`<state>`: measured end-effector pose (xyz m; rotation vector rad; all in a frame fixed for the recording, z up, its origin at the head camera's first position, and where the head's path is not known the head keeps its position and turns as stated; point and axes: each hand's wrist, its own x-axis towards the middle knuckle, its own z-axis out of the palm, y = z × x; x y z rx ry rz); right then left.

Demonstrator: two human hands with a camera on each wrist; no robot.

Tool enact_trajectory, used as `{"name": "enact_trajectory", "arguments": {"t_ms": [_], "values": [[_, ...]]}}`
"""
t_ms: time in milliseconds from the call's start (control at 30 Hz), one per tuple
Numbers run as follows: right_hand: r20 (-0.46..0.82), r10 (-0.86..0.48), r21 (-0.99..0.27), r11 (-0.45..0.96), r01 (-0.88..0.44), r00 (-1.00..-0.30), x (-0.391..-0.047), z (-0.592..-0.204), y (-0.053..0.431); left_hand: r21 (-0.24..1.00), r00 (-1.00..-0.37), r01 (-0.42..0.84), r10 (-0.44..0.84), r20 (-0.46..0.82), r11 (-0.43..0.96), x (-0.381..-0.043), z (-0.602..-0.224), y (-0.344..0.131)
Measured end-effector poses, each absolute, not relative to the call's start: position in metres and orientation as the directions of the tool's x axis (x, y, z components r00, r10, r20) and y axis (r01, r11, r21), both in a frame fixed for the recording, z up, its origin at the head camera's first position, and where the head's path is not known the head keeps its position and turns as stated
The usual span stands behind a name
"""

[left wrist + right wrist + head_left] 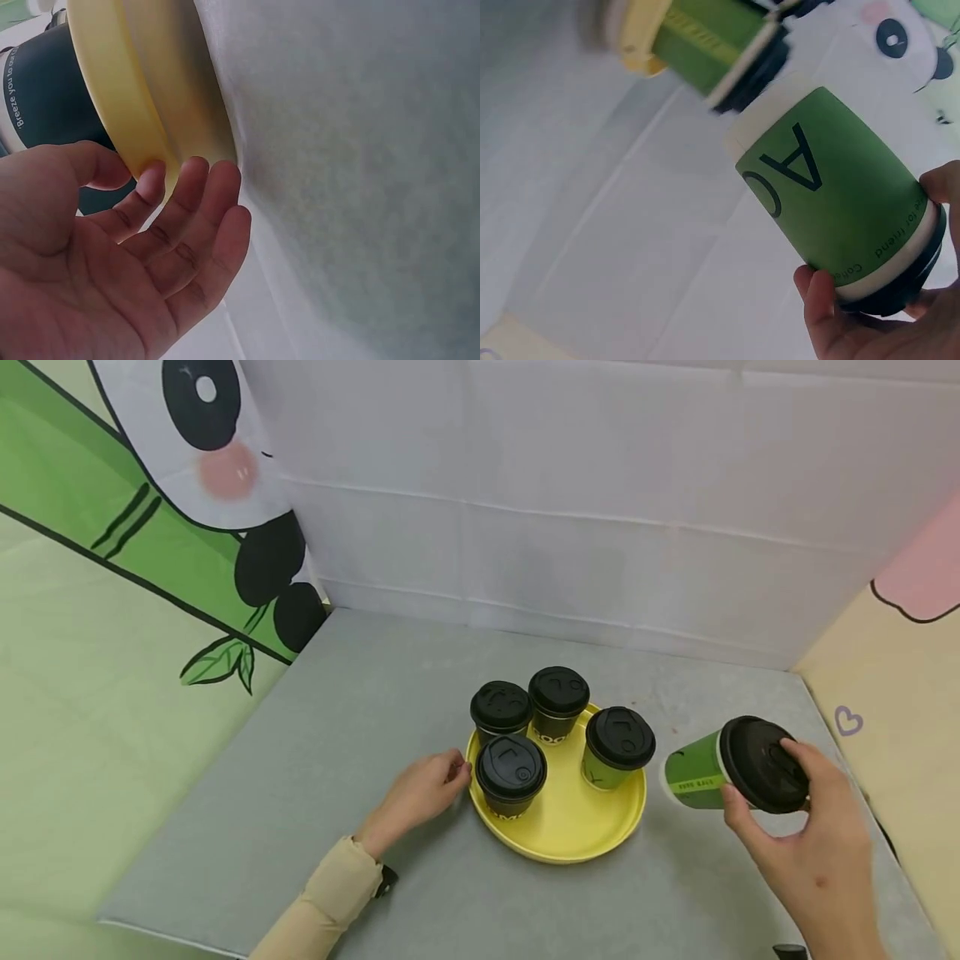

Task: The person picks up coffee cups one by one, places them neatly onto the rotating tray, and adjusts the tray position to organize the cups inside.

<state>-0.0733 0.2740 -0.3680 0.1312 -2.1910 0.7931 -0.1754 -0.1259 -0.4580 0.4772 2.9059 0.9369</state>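
My right hand (821, 839) grips a green paper coffee cup (696, 768) by its black lid, holding it tilted to the right of the tray. In the right wrist view that cup (832, 187) shows dark letters on its sleeve, with fingers and thumb around the lid end. My left hand (420, 793) is at the left rim of a round yellow tray (581, 831); the left wrist view shows thumb and index finger pinching the rim (124, 90), other fingers loosely bent. A dark-sleeved lidded cup (512, 777) stands on the tray right beside that hand.
Also upright on the tray are two more dark cups (501, 708) (558, 702) at the back and a green one (617, 747) on the right, all black-lidded. A grey table (360, 693) lies beneath, with a white cloth wall (555, 527) behind.
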Motion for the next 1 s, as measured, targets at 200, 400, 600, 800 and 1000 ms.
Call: {"name": "enact_trajectory", "arguments": {"t_ms": [200,400,600,800,1000], "values": [[0.791,0.012,-0.396,0.772,-0.496,-0.612,-0.062,-0.363,0.237,0.585,-0.951,0.273,0.305,0.046,0.764,-0.175,-0.458,-0.126],[0.747,-0.084,-0.395,0.741,-0.543,-0.659,-0.061,-0.374,0.211,0.581,-0.952,0.277,0.302,0.056,0.765,-0.176,-0.460,-0.126],[0.633,-0.166,-0.387,0.778,-0.495,-0.756,-0.067,-0.392,0.200,0.588,-0.952,0.262,0.306,0.026,0.765,-0.175,-0.460,-0.123],[0.562,-0.199,-0.399,0.785,-0.474,-0.803,-0.077,-0.406,0.194,0.582,-0.954,0.264,0.298,0.039,0.769,-0.174,-0.461,-0.119],[0.565,-0.229,-0.397,0.767,-0.505,-0.793,-0.081,-0.416,0.190,0.577,-0.954,0.265,0.296,0.042,0.772,-0.174,-0.460,-0.116]]}}
